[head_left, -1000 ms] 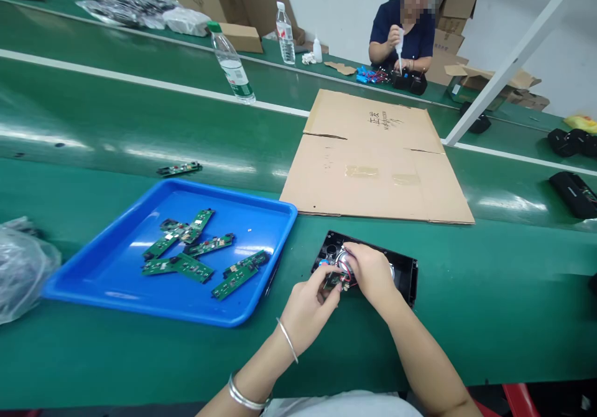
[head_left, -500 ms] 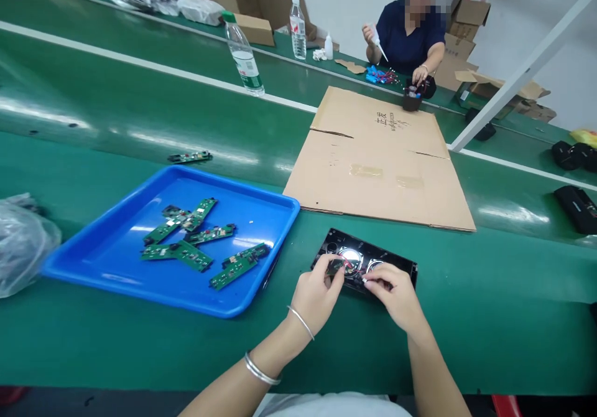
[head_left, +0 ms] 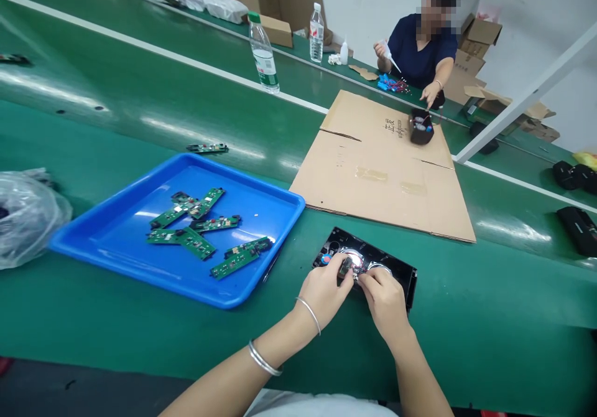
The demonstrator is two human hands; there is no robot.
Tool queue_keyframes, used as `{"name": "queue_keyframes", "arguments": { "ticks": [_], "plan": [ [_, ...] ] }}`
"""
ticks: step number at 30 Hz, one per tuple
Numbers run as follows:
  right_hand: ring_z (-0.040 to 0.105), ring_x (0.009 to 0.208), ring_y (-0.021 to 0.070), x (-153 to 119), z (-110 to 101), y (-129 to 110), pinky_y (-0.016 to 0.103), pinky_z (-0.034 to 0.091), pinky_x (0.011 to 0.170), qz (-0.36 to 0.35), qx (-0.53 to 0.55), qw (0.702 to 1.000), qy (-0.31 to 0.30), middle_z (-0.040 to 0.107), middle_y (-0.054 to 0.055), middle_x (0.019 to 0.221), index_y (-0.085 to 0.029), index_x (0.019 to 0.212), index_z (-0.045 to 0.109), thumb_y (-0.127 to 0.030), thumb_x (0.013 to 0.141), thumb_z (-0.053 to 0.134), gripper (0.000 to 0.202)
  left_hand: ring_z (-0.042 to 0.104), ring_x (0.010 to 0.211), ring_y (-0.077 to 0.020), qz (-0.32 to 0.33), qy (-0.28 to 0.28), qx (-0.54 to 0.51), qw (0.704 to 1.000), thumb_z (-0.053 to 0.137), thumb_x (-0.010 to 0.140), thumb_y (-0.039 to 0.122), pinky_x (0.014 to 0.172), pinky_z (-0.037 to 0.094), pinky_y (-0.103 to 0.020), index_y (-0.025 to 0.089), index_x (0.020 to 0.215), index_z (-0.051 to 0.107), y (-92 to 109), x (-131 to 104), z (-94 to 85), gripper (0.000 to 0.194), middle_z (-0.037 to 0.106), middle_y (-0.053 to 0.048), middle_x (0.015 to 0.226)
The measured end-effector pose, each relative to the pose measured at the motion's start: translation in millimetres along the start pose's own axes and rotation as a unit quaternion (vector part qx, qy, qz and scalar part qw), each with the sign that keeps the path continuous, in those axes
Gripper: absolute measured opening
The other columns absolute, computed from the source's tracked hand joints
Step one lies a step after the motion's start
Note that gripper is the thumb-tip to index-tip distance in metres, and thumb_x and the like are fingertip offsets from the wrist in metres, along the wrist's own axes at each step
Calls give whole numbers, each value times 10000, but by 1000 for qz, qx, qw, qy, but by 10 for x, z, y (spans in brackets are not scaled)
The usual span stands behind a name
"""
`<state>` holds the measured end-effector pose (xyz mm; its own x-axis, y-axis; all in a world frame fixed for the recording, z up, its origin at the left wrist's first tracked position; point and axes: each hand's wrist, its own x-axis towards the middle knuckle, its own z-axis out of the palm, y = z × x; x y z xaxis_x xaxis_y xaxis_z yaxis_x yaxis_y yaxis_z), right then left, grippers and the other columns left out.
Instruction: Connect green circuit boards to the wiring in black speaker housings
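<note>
Green bench point(head_left: 140, 323); white wall point(head_left: 359, 6) beyond. Case point(head_left: 370, 255) long axis L-R, R end nearer. L hand point(head_left: 325, 289) pinches PCB point(head_left: 346, 267); R hand point(head_left: 386, 295), plug point(head_left: 356, 276).

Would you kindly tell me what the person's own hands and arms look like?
The left hand and right hand are gloveless, and no sleeves are visible. The left wrist wears a thin silver bangle, with a thicker silver bracelet further up that arm; no jewellery shows on the right.
</note>
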<state>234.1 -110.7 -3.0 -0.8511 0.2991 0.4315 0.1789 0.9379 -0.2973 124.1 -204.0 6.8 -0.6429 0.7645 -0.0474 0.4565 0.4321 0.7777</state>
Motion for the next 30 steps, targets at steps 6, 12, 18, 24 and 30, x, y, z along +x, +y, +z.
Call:
{"name": "queue_keyframes", "arguments": {
  "ticks": [6, 12, 18, 24, 30],
  "plan": [
    [524, 611, 142, -15, 15, -5, 251, 410, 533, 20, 17, 1000, -2, 571, 52, 693, -171, 774, 629, -175, 916, 388, 280, 445, 356, -122, 7, -1, -12, 1000, 451, 803, 200, 409, 298, -211, 197, 918, 558, -4, 14, -7, 157, 419, 86, 435],
    [509, 585, 151, 0, 29, 10, 270, 376, 520, -9, -38, 999, -34, 559, 45, 652, -173, 701, 610, -169, 920, 369, 326, 421, 344, -116, 57, -20, -25, 998, 439, 801, 182, 389, 278, -210, 206, 905, 553, -13, 11, -3, 156, 390, 95, 414],
    [539, 623, 168, 1, 33, 74, 280, 427, 557, 36, 29, 998, -40, 584, 44, 696, -146, 995, 576, -267, 926, 383, 238, 436, 367, -117, 126, -90, -60, 986, 393, 806, 152, 416, 318, -211, 209, 908, 547, -51, 36, -92, 193, 425, 86, 439],
    [522, 621, 171, 31, 39, 97, 276, 423, 549, 23, 22, 998, -54, 549, 38, 683, -162, 849, 595, -246, 906, 424, 200, 429, 404, -109, 115, -106, -124, 980, 390, 805, 159, 408, 310, -203, 206, 906, 537, -97, 46, -96, 185, 448, 74, 488],
    [530, 627, 174, 29, 71, 89, 280, 436, 556, 24, 12, 998, -60, 563, 40, 704, -146, 884, 606, -182, 858, 512, 105, 437, 387, -93, 68, -97, -181, 976, 427, 812, 223, 382, 343, -192, 201, 877, 543, -122, -2, -48, 135, 466, 70, 507]
  ]
}}
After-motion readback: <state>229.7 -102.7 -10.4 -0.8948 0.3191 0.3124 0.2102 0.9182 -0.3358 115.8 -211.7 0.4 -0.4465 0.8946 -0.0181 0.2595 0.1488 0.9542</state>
